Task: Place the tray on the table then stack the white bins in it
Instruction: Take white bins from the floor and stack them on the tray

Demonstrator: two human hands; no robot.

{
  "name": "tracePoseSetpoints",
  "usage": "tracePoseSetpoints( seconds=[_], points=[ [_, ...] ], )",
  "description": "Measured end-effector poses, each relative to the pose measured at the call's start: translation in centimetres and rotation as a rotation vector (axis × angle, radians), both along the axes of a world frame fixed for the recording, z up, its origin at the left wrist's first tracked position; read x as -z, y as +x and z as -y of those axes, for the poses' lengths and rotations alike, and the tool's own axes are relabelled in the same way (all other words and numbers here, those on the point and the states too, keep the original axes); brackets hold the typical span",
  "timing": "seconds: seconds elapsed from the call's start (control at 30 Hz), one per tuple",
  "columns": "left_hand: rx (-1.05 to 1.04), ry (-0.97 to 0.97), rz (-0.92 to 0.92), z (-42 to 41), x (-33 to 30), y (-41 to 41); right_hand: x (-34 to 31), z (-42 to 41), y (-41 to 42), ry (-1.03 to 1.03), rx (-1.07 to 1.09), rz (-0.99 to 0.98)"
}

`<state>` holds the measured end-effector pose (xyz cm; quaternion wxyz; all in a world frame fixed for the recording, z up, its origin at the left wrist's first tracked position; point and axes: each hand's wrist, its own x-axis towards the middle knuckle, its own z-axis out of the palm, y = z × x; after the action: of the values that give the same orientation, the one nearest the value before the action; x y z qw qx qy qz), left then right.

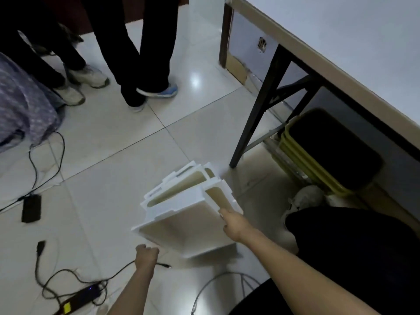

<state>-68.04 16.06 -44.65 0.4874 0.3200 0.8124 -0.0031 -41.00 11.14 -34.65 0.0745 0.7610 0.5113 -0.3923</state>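
A nested group of white bins [181, 214] tilts above the tiled floor near the table leg, open sides facing the camera. My right hand [231, 223] grips the right rim of the nearest bin. My left hand [146, 253] sits at the lower left corner of that bin with its fingers curled; its fingertips are hidden, so whether it holds the rim is unclear. The white table [341, 42] runs along the upper right. I see no tray apart from these bins.
A black table leg [256, 110] stands just beyond the bins. Stacked yellow stools with a dark seat [329, 151] sit under the table. Two people's legs [141, 53] stand at the upper left. Cables, a power strip [75, 298] and an adapter [31, 210] litter the floor.
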Motion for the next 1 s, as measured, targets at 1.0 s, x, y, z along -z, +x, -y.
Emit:
tracePoseSetpoints(
  seconds=[1.0],
  points=[
    [0.339, 1.360, 0.102, -8.7, -23.0, 10.0, -18.5, -4.9, 9.7, 0.715, 0.213, 0.319]
  ],
)
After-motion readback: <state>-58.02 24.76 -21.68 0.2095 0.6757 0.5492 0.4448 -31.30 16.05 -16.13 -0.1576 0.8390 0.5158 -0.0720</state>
